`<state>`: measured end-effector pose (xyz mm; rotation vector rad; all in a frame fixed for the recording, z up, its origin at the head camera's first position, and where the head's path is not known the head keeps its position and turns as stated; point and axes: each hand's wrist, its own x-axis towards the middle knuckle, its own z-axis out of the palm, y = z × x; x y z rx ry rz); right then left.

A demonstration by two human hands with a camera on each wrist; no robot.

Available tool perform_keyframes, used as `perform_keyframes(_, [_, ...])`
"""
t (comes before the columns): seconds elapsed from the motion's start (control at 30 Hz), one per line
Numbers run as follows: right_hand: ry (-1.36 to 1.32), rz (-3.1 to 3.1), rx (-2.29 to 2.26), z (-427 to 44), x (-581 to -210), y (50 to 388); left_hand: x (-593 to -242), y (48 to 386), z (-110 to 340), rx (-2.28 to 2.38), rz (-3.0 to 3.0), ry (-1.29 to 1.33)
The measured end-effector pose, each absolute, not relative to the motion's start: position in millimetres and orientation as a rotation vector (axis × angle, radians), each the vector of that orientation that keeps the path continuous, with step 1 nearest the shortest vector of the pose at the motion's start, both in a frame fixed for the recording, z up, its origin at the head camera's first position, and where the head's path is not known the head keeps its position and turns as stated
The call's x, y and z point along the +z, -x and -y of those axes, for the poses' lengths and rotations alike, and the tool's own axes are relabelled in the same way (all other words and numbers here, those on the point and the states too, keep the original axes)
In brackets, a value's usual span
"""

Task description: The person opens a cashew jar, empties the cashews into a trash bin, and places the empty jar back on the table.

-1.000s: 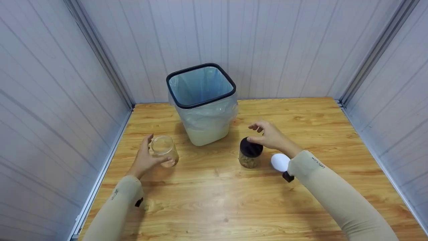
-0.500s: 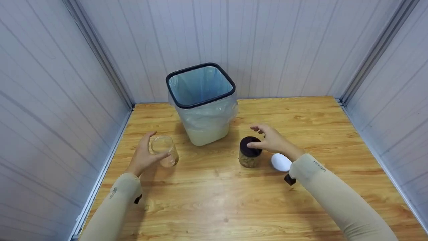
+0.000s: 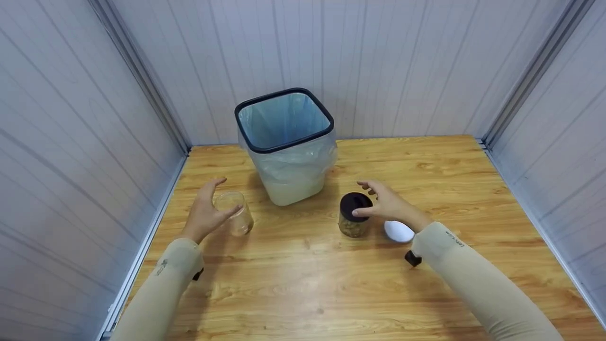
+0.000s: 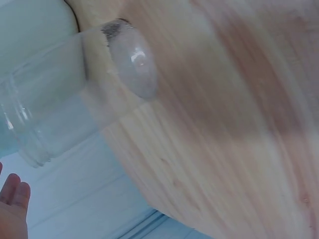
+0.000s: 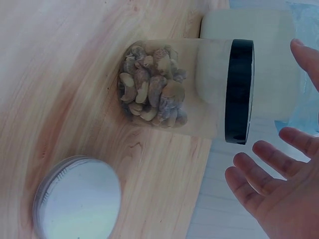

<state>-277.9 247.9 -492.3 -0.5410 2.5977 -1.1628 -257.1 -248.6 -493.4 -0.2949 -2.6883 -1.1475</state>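
A clear glass or plastic jar (image 3: pixel 243 221) without a lid stands upright on the left of the table; inside, nothing shows in the left wrist view. My left hand (image 3: pixel 203 215) hovers beside it, thumb and fingers spread, not gripping it. To the right stands a second clear jar (image 5: pixel 154 89), part filled with cashew nuts (image 5: pixel 149 92) and closed by a black lid (image 5: pixel 239 92). Over that lid is my right hand (image 3: pixel 389 204) with its fingers spread apart. In the right wrist view a gap shows between these fingers and the lid.
A round white lid or disc (image 5: pixel 79 199) lies on the wooden table (image 3: pixel 303 284), right of the nut jar and partly beneath my right forearm. Behind both jars stands a black-rimmed bin (image 3: pixel 298 184) with a plastic liner. Pale panel walls (image 3: pixel 378 61) enclose the table's back and sides.
Both hands have drawn slightly: the left has risen a little off the jar, while the right has shifted slightly right and nearer the person. The jars, white disc and bin stay put.
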Motion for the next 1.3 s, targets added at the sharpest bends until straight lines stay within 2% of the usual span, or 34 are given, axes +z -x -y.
perform_keyframes(0.63, [0.607, -2.539, -1.25, -258, -510, 272, -478, 256, 220, -1.125, 2.62, 0.485])
perform_keyframes(1.3, [0.542, -2.518, -1.255, -263, -531, 267, -477, 257, 187, -1.129, 2.608, 0.662])
